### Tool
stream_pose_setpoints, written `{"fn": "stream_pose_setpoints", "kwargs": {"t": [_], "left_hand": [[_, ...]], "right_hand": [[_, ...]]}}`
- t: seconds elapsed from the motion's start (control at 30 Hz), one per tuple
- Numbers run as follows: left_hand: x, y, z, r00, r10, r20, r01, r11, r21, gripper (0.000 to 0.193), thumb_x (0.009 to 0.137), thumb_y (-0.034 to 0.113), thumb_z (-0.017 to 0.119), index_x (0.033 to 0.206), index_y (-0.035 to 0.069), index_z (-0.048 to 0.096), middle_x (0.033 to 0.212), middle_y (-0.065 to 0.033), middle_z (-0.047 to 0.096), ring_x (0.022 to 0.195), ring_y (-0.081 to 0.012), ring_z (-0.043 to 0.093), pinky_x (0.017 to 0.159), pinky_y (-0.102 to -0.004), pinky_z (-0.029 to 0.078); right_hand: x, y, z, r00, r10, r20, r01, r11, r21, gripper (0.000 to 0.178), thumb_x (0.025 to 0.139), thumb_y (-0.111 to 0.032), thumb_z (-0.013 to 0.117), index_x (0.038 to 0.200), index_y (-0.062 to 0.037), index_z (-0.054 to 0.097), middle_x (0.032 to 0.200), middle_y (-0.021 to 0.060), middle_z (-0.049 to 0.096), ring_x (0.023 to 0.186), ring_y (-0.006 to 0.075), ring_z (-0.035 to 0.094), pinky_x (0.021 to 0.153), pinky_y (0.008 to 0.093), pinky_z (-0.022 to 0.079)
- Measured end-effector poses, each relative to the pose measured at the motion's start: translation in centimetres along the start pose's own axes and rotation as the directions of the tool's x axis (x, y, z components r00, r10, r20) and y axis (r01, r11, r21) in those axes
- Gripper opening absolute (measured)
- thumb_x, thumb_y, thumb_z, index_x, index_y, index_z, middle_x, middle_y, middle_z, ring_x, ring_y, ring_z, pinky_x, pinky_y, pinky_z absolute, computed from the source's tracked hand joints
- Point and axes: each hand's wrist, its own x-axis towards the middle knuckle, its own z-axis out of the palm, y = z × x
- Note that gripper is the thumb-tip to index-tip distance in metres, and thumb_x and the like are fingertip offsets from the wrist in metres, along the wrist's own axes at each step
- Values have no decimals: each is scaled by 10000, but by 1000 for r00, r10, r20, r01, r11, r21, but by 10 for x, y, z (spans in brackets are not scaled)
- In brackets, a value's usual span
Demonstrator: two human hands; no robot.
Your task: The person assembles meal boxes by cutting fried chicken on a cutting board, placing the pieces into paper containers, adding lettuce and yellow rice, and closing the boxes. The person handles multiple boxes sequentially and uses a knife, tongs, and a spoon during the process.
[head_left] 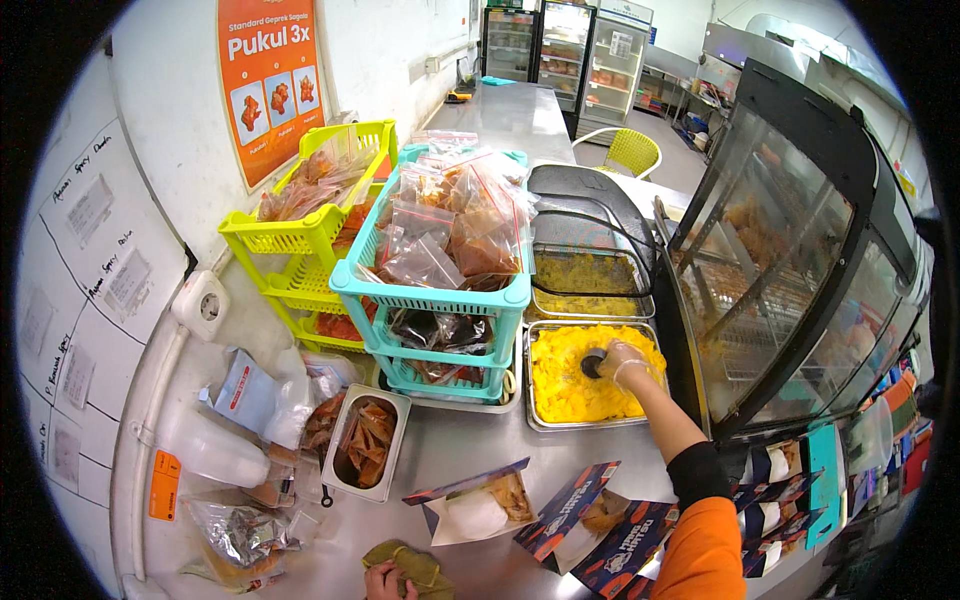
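My right hand (626, 362), in a thin clear glove, reaches into a steel tray (532, 410) of yellow rice (560, 385) and grips a round black scoop (593, 363) pressed into the rice. My left hand (382, 581) rests at the bottom edge on a folded olive-green cloth (415, 566) lying on the counter. Between the hands lie an open printed paper box (478, 500) holding a white wrapped portion and a fried piece, and a second open box (590, 525).
A teal basket rack (430, 292) and a yellow-green rack (300, 235) hold bagged sauces. A small steel pan (365, 440) of fried bits sits left. A glass warming cabinet (790, 260) stands right, with a second tray (585, 285) of crumbs behind.
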Motion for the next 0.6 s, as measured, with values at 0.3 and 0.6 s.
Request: {"fn": "stream_pose_setpoints", "kwargs": {"t": [0.3, 0.6], "left_hand": [[0, 4, 0, 1000, -14, -2, 14, 1000, 18, 250, 670, 112, 618, 899, 33, 557, 969, -157, 488, 956, -336, 480, 817, -445, 392], [1, 6, -3, 999, -38, 22, 37, 999, 26, 258, 677, 123, 635, 907, 26, 569, 981, -153, 500, 923, -324, 480, 798, -446, 401]], "right_hand": [[13, -26, -25, 949, -218, -226, 160, 955, -249, 640, 803, -482, 569, 1293, -124, 365, 875, 224, 635, 827, 343, 633, 723, 469, 480], [7, -36, 19, 992, -62, -110, 41, 981, -191, 718, 767, -626, 530, 1340, -219, 381, 952, 159, 650, 876, 319, 628, 746, 449, 476]]}}
